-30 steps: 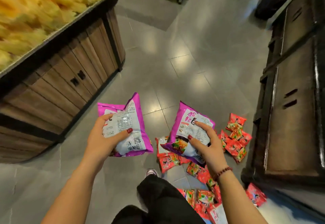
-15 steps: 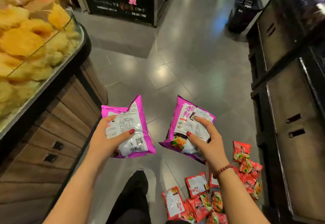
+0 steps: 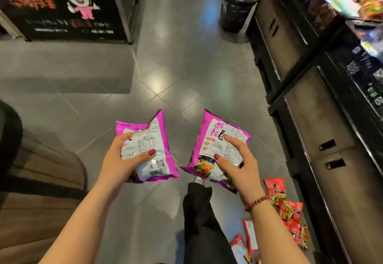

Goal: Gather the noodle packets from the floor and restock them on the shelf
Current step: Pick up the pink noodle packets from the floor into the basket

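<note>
My left hand [image 3: 121,163] grips a purple noodle packet [image 3: 156,139], back side up, with the thumb across its white label. My right hand [image 3: 241,165] holds a second purple noodle packet [image 3: 211,137] from above, fingers spread over its printed face. Both packets hang above the grey tiled floor at about the same height. Several red noodle packets [image 3: 287,212] lie on the floor at the lower right, beside the foot of the dark shelf unit [image 3: 323,108]. At the upper right, stocked shelves [image 3: 360,0] carry colourful packets.
A black shopping basket [image 3: 236,5] stands on the floor far ahead by the shelf unit. A black display with a cartoon figure [image 3: 68,9] stands at the upper left. A wooden counter [image 3: 41,170] curves along my left. My dark trouser leg [image 3: 199,218] shows below.
The view has lifted and swung right: the yellow produce bin has left the frame, the shelves have come into sight, and the red packets have slid to the lower right. Both hands keep their packets.
</note>
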